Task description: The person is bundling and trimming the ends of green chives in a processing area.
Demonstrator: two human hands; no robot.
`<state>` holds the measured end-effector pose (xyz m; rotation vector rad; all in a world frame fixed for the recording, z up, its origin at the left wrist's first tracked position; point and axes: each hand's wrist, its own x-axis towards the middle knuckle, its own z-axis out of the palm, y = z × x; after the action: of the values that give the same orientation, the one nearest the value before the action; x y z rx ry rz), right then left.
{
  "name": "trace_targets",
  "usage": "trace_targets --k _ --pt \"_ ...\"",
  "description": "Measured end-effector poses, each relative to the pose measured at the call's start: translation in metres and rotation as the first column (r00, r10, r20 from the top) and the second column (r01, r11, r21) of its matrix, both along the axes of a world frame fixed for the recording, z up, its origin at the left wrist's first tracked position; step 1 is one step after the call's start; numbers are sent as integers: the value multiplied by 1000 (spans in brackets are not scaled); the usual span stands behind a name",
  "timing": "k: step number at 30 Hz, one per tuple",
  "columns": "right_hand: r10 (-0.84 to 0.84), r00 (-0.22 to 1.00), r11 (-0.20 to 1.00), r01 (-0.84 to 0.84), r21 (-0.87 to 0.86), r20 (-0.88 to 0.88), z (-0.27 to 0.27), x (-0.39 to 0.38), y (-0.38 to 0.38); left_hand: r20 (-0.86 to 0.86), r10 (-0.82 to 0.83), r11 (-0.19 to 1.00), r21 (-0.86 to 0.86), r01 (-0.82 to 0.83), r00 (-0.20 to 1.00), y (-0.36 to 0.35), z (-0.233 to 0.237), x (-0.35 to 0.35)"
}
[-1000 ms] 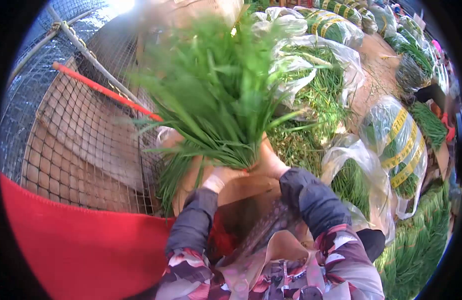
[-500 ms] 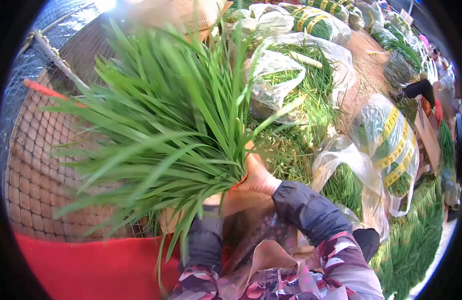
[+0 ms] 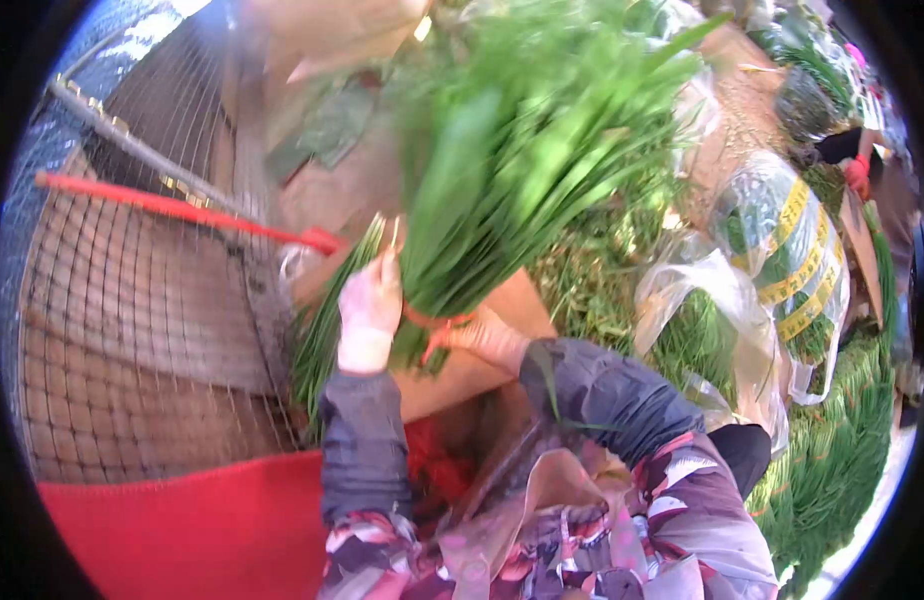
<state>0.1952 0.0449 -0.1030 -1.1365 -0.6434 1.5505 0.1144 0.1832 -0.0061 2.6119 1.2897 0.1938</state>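
A thick bunch of garlic chives [image 3: 522, 170] stands with its blurred leaves fanning up and right. My right hand [image 3: 490, 340] is closed around its lower end, where an orange-red tie [image 3: 437, 320] crosses the stalks. My left hand [image 3: 370, 312] is beside the bunch's left edge, fingers pointing up and pressed together; what they pinch is hidden. Beyond my left hand, more chives [image 3: 322, 345] lie against the netting. Below the bunch is a brown cardboard piece [image 3: 522, 305].
Black netting [image 3: 132, 330] and a red pole [image 3: 172, 205] are at left, above red cloth [image 3: 182, 530]. On the right are a bag with yellow tape [image 3: 797, 270], an open plastic bag [image 3: 687, 290] and stacked greens [image 3: 822, 480]. Another person's red-gloved hand [image 3: 858, 176] shows farther back.
The bunch has swung from the left to upright and rightward. My left hand has come out from under the leaves to its left side. My right hand has shifted slightly left.
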Motion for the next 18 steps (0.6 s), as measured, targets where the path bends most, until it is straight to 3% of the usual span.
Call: trace_targets --k 2,3,4,5,6,7,10,14,18 --pt "245 969 929 -237 -283 -8 41 7 -13 -107 6 990 -142 -21 994 -4 -3 -3" --pt "395 918 875 -386 -294 -28 35 -4 -25 -30 -154 987 -50 153 988 -1 -86 -44" --pt "496 868 831 -478 -284 -12 35 7 -29 -81 -147 974 -184 131 986 4 -84 -45" --pt "380 918 877 -398 -269 -117 38 12 -40 -71 -151 988 -55 147 986 -4 -83 -56" --pt "202 961 895 -259 -364 -187 32 30 -56 -72 -161 985 55 165 984 -16 -88 -76" --pt "218 958 893 -272 -358 -187 48 32 -56 -87 -151 988 17 153 985 -13 -92 -77" --pt "-31 994 841 -30 -540 -102 41 48 -53 9 -132 990 47 131 991 -1 -71 -94" --pt "-34 972 777 -120 -618 -231 23 33 -45 64 -240 961 156 228 969 19 -39 -78" --pt "-110 956 827 -64 -558 -273 7 2 -27 -28 -303 943 131 305 952 10 -48 -51"
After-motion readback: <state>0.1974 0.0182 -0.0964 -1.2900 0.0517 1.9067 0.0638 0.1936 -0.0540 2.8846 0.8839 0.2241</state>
